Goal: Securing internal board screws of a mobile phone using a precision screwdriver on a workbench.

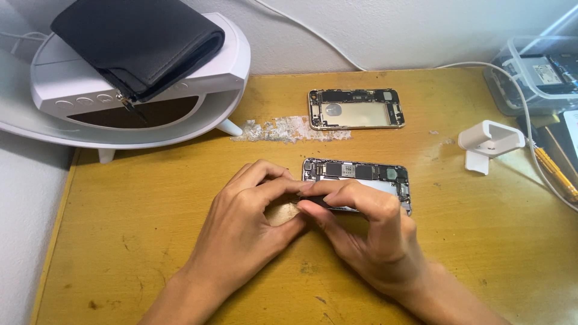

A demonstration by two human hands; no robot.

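Head view. The left hand (241, 225) and right hand (367, 232) meet at the lower left edge of an opened phone body (367, 177) lying flat at the centre of the yellow wooden table (138, 241); both hands' fingers are curled tight, pinching a small dark part between them, its kind unclear. A second opened phone shell (355, 109) lies at 12 o'clock. A white stand (489, 143) sits at 2 o'clock; a black wallet (135, 42) rests on a white device (72, 96) at 10 o'clock.
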